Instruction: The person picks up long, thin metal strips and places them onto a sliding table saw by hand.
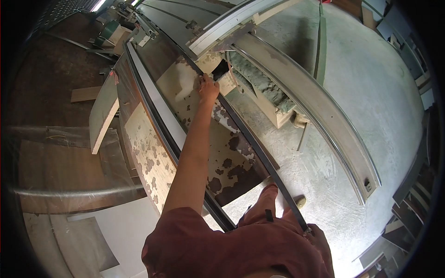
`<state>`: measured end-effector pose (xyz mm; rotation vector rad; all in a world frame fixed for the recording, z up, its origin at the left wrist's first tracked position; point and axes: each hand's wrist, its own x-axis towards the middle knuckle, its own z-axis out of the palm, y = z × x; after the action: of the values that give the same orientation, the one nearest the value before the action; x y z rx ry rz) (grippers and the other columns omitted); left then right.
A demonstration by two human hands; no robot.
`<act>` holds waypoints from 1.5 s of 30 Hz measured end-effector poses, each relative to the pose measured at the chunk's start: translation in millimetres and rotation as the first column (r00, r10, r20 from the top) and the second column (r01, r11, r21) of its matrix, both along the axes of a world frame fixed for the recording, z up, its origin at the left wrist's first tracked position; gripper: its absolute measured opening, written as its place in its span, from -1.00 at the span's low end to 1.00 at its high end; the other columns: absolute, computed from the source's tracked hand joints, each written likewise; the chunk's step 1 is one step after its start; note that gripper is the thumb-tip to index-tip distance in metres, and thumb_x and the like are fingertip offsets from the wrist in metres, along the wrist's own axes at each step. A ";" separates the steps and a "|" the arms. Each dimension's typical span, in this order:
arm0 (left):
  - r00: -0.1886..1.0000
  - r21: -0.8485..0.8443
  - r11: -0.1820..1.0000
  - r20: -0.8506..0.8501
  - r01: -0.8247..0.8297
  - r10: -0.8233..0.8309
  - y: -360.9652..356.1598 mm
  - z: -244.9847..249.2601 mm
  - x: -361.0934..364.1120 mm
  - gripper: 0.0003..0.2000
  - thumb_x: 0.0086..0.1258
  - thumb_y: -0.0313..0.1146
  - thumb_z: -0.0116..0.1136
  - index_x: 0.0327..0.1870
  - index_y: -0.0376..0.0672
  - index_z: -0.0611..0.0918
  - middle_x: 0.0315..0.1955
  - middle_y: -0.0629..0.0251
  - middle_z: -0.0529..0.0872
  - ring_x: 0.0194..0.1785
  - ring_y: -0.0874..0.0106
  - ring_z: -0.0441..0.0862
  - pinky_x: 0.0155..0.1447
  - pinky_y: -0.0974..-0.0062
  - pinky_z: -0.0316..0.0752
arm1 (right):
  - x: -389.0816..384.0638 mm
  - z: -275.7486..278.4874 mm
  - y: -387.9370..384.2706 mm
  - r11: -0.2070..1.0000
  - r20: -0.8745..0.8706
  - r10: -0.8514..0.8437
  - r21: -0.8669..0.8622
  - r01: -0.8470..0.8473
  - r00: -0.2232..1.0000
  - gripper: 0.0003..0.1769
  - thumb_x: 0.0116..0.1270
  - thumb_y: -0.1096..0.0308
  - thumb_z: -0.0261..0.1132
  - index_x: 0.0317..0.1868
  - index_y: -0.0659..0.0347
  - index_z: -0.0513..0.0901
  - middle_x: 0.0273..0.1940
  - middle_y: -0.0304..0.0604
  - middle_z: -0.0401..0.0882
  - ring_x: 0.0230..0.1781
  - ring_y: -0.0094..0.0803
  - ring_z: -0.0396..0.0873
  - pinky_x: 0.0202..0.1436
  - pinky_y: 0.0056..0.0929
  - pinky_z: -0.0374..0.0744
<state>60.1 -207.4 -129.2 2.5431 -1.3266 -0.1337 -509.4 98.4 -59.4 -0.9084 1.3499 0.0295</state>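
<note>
A long, narrow dark strip [259, 155] runs diagonally across the view, from the far machine bed down to my right side. My left hand [208, 88] reaches forward with its fingers curled over the strip, about midway along it. Close to my body, my right hand [316, 235] is closed around the near end of the strip; part of this hand is hidden. Beneath and left of the strip lies a machine table [232, 160] with worn, flaking cream and brown paint.
A curved-looking metal rail [320, 104] extends to the right. Below the machine, a box [264, 88] holds grey dust. A pale board [105, 109] leans at left, beside plastic-covered brown panels [60, 162]. Off-cuts [417, 194] are stacked along the right edge.
</note>
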 end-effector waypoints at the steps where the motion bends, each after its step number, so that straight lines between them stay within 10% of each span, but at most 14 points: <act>1: 1.000 0.003 1.000 -0.004 0.000 0.001 -1.1 1.0 1.1 -0.38 0.27 -0.17 -0.01 0.28 -0.22 0.07 0.25 -0.12 0.13 0.25 -0.03 0.21 0.23 -0.02 0.19 | 1.5 0.3 -0.9 1.000 -0.010 -0.004 0.021 0.004 1.000 -0.59 0.11 0.41 0.27 -0.01 0.29 0.44 -0.47 -0.18 0.51 -0.55 -0.52 0.46 -0.55 -0.55 0.44; 13: 1.000 0.014 0.999 0.002 -0.029 0.029 -11.4 3.9 11.2 -0.40 0.29 -0.14 -0.04 0.26 -0.20 0.07 0.26 -0.08 0.11 0.29 0.00 0.15 0.26 -0.03 0.12 | 11.5 -11.3 -8.0 0.999 0.032 -0.025 0.025 0.025 0.999 -0.57 0.07 0.38 0.29 -0.02 0.30 0.47 -0.31 -0.13 0.54 -0.32 -0.43 0.50 -0.26 -0.48 0.47; 26: 0.998 0.018 0.998 0.030 -0.059 0.058 -4.4 13.4 18.6 -0.26 0.25 0.07 -0.03 0.31 -0.19 0.01 0.30 -0.06 0.06 0.37 0.07 -0.01 0.30 -0.06 -0.01 | 13.9 -24.4 -8.6 0.999 0.012 0.031 -0.030 -0.030 0.999 -0.60 0.12 0.35 0.26 -0.04 0.35 0.46 -0.49 -0.13 0.53 -0.55 -0.48 0.46 -0.46 -0.50 0.43; 36: 0.973 -0.339 0.912 0.066 0.230 -0.220 140.1 22.0 -142.6 -0.24 0.25 0.15 -0.07 0.31 -0.23 0.10 0.27 -0.17 0.08 0.35 -0.13 -0.08 0.22 -0.21 -0.04 | 8.2 -14.8 -19.9 0.985 -0.027 0.108 -0.133 -0.110 0.994 -0.54 0.07 0.22 0.30 -0.05 0.31 0.49 -0.32 -0.03 0.59 -0.35 -0.36 0.57 -0.36 -0.45 0.52; 45: 0.972 -0.140 0.966 0.130 0.216 -0.198 169.1 -5.3 -190.9 -0.28 0.26 0.18 -0.14 0.27 -0.25 0.21 0.31 0.11 0.12 0.37 -0.02 -0.08 0.26 -0.19 -0.07 | 1.7 -15.9 -23.6 0.990 0.094 0.101 -0.108 -0.091 0.990 -0.60 0.18 0.21 0.22 -0.05 0.31 0.50 -0.48 -0.19 0.54 -0.57 -0.53 0.48 -0.57 -0.57 0.43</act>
<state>-130.8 -38.2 -134.5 2.3113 -1.5807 0.0730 -507.7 74.8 -75.2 -1.0487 1.2233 -0.0121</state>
